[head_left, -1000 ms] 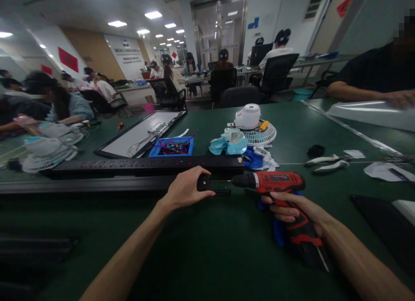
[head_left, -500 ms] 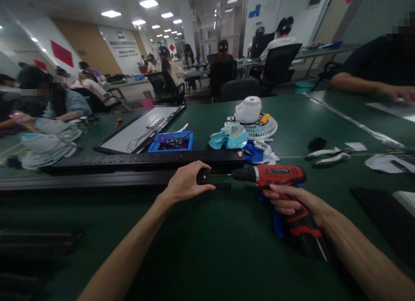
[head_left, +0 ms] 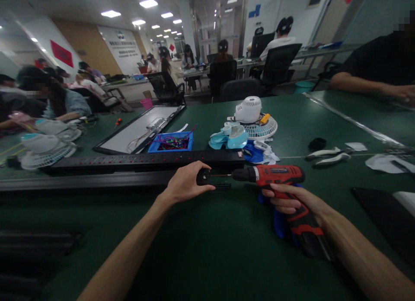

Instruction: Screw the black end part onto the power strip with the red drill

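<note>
My right hand (head_left: pixel 292 199) is wrapped round the handle of a red and black cordless drill (head_left: pixel 281 174). Its long thin bit points left and reaches the black end piece (head_left: pixel 203 176) of a long black bar (head_left: pixel 97 180). Fingers above and thumb below, my left hand (head_left: pixel 188 181) grips the bar at that end. Whether the bit's tip sits in a screw is too small to tell. Just beyond lies a long black power strip (head_left: pixel 145 160) with a row of red marks. A short black strip (head_left: pixel 222 187) lies by my left thumb.
Behind the strip stand a blue tray of wires (head_left: pixel 171 142), a framed panel (head_left: pixel 139 129), pale blue fan blades (head_left: pixel 228 136) and a white fan (head_left: pixel 249 110). Pliers (head_left: pixel 329 155) lie to the right. Dark bars (head_left: pixel 35 242) lie at lower left. A co-worker's arm (head_left: pixel 366 85) rests at far right.
The drill has shifted very slightly, its body a touch to the left and its handle tilted a little. My left hand has stayed in place on the bar.
</note>
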A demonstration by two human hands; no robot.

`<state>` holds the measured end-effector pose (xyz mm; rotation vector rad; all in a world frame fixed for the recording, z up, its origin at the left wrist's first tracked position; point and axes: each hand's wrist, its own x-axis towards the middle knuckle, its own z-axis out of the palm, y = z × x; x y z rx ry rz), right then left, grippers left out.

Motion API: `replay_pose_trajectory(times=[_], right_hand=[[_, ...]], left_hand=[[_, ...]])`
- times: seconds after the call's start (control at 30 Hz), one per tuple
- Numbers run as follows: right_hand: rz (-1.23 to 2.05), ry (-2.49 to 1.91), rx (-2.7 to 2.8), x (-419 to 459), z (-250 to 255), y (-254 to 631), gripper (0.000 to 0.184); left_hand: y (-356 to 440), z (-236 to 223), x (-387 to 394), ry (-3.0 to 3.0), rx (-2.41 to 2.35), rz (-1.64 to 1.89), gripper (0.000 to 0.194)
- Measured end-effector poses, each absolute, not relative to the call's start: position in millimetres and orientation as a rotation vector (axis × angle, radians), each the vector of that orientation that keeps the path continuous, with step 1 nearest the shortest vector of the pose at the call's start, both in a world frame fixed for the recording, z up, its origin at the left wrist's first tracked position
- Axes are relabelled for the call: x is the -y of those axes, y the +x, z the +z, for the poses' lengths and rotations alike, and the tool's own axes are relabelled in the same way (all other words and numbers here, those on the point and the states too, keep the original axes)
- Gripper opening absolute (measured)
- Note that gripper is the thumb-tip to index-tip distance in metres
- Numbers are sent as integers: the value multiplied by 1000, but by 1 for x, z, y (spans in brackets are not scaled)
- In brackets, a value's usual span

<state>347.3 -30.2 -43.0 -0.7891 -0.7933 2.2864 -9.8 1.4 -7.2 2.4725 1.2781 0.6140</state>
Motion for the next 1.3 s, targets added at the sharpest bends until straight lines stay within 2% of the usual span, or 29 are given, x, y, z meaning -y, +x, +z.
replay_pose_trajectory(times=[0.3,0.53,0.9,1.3], right_hand=[[2247,-839,798,34,-33,343,40],[2225,-842,817,33,-33,343,43],[2293,-804,712,33,-39,347,26],[2276,-758,699,37,-40,346,28]], left_hand=[[-9,-7,-1,2480,-1266,611,50],[-10,-9,-2,2487,-1273,612,51],[-9,-8,-2,2490,-1265,609,51],[-9,-7,-1,2480,-1290,603,51]])
